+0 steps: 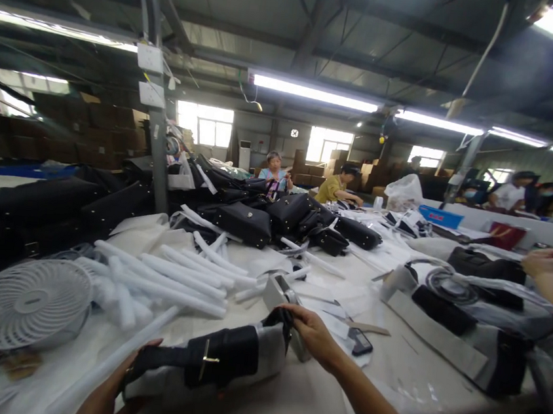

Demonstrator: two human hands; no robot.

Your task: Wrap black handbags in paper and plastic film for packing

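A handbag with a black flap, pale grey sides and a gold-coloured clasp lies on its side in front of me, above the table. My left hand grips its left end, the thumb below and the fingers partly behind the bag. At the far right corner, my right hand pinches the black edge between thumb and fingers. Just behind that hand stands a small grey-white box-like object. White foam-like rolls are heaped beyond the bag.
A white round fan stands at left. Piles of black bags fill the back of the table. At right, wrapped grey-and-black bags lie by a co-worker's hand. A dark phone-like object lies nearby. A metal post rises behind.
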